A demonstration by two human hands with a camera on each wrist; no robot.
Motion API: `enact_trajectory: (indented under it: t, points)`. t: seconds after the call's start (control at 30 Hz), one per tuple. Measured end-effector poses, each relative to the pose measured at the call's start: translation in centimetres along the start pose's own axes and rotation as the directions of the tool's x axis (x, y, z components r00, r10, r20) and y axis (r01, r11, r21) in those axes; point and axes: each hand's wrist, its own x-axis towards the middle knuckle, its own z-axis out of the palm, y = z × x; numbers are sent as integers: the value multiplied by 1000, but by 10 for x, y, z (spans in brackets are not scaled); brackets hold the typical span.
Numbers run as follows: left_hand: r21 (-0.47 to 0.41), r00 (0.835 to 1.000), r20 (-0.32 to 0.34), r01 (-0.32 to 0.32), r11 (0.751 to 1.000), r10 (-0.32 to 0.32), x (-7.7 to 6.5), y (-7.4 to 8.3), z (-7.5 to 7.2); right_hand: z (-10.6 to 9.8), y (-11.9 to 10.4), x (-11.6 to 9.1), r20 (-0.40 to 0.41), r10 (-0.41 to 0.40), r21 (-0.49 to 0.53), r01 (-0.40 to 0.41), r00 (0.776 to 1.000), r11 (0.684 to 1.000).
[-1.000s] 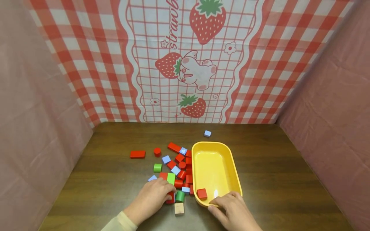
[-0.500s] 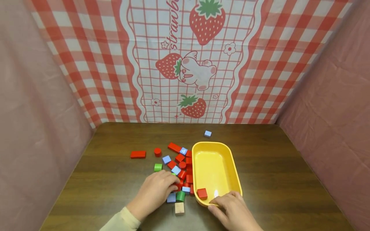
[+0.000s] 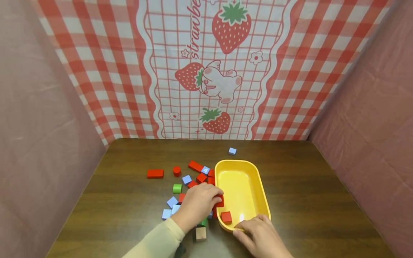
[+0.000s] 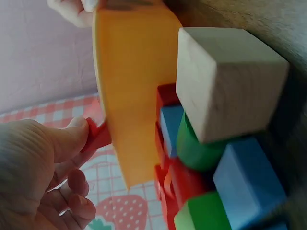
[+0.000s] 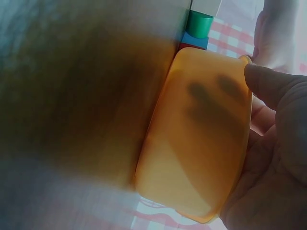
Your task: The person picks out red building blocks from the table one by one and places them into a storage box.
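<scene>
On tabletop (image 3: 300,186), tray interior (image 3: 238,188) head-view only

Head view softly lit, small glare in yellow tray (image 3: 237,191), right wrist view hazy, tabletop (image 5: 81,110) blurred

The far cloth (image 3: 209,68) bears red slanted lettering, turned sideways to run upward, left of the uppermost strawberry print (image 3: 231,28); "strawbe" can be read before the view's top edge cuts it off. A white "4" stands on the top face of a blue block (image 3: 205,170), just left of the yellow tray (image 3: 236,161), toward its far end, beside a red bar (image 3: 195,166).
</scene>
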Motion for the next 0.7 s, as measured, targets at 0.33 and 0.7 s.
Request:
enact_trajectory:
  t: [0.33, 0.7]
  points:
    - [-29, 1000, 9, 11, 1000, -10, 15, 10, 21, 6, 3, -1, -59, -36, -23, 35, 998, 999]
    - [-29, 993, 99, 70, 997, -67, 17, 14, 33, 2, 1, 0, 16, 19, 11, -19, 1000, 1000]
